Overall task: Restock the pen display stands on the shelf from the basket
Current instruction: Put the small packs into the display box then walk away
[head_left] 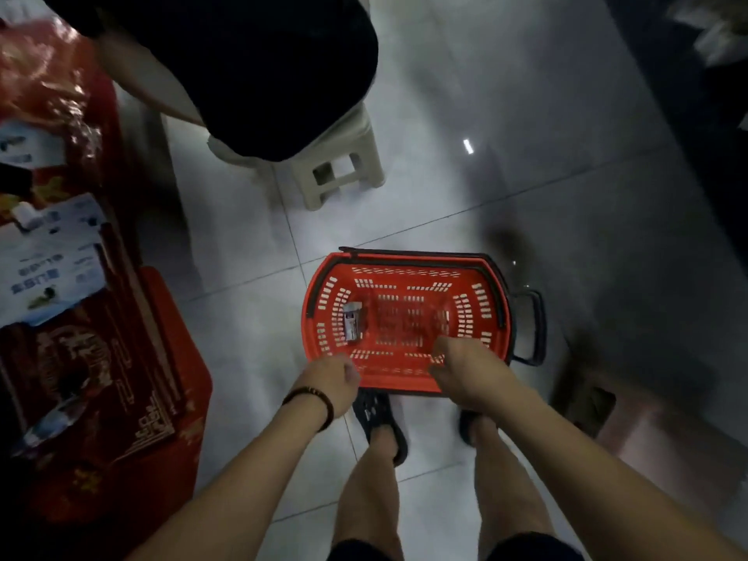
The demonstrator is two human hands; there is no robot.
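Two hands at the near rim of a red basket [312, 338] on the floor [445, 196].
The left hand [332, 377] and right hand [465, 368] are curled; whether either grips the rim cannot be told.

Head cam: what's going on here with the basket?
A person stands over a red shopping basket on the tiled floor, both hands down at its near rim: left hand by the near-left corner, right hand over the near-right stretch. Both have curled fingers, but blur hides whether either actually grips the rim. The basket looks nearly empty; one small pack lies inside at its left.
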